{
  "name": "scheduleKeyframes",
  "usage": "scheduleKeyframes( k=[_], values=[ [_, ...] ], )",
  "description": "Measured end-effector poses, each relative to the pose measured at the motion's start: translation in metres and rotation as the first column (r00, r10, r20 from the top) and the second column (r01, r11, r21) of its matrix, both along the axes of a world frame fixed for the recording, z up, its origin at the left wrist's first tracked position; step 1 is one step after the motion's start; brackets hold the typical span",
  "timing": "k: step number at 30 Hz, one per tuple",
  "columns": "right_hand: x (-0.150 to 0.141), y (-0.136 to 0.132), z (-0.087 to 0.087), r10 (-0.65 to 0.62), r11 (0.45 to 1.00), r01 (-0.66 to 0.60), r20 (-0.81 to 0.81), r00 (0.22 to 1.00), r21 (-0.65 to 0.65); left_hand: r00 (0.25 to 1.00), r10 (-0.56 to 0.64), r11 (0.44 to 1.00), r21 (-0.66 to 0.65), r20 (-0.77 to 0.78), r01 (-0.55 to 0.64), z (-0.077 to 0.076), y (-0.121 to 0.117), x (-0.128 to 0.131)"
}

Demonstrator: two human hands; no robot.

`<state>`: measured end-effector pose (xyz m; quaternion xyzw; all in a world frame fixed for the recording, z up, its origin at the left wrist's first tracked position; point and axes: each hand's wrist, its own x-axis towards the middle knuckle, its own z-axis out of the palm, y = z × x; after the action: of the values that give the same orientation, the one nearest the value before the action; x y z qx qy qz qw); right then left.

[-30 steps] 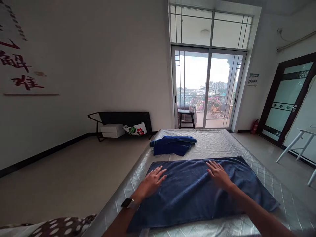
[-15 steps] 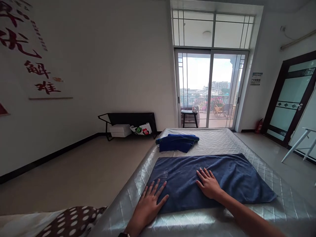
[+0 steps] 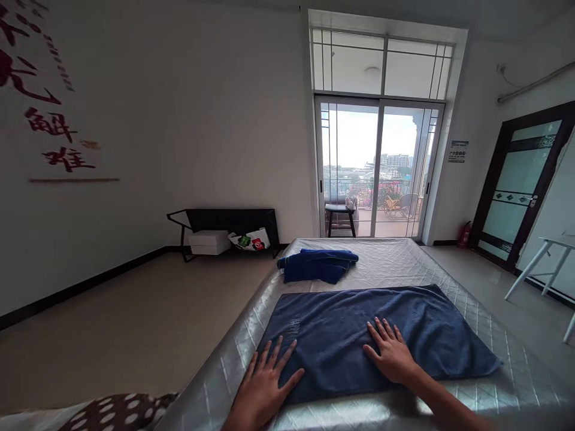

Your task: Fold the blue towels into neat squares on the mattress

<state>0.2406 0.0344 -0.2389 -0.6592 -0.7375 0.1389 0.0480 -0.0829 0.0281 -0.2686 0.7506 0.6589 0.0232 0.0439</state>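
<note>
A dark blue towel (image 3: 341, 335) lies spread out on a silvery quilted mattress (image 3: 386, 257), with creases across its right half. My left hand (image 3: 267, 383) rests flat on the towel's near left corner, fingers spread, just below a small embroidered mark. Toward the middle of the cloth, my right hand (image 3: 390, 352) presses down with its palm flat and fingers apart. Neither hand grips anything. Beyond the towel, a crumpled bright blue cloth (image 3: 317, 266) sits on the mattress near its far left edge.
Brown polka-dot fabric (image 3: 117, 413) lies at the bottom left. A black rack (image 3: 229, 218) with white boxes (image 3: 209, 242) and a printed bag (image 3: 250, 240) stands by the wall. Glass sliding doors (image 3: 377, 167) are behind the mattress. A white-legged stand (image 3: 529, 269) is on the right.
My right hand has slid a little to the right across the towel, still flat. My left hand stays at the near left corner. The camera view has shifted slightly.
</note>
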Motion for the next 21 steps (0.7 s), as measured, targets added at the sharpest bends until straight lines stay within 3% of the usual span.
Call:
scheduleKeyframes(
  k=[4,8,13,21],
  values=[
    [0.02,-0.001,-0.003,0.039,0.998,-0.037,-0.034,0.999,0.051,1.0,-0.002,1.0,-0.01,0.009,0.002,-0.002,0.001,-0.002],
    [0.061,0.0,-0.015,-0.102,0.973,0.087,0.059,0.993,0.214,1.0,-0.01,1.0,0.014,0.016,0.01,-0.001,-0.001,-0.001],
    [0.092,-0.005,-0.024,-0.188,0.977,0.167,0.17,0.967,0.132,1.0,-0.008,1.0,0.013,-0.022,0.009,0.003,-0.004,0.002],
    [0.103,-0.009,-0.018,-0.279,0.96,0.276,0.119,0.953,0.045,0.999,-0.018,0.999,0.029,0.028,0.017,-0.004,0.0,-0.002]
  ],
)
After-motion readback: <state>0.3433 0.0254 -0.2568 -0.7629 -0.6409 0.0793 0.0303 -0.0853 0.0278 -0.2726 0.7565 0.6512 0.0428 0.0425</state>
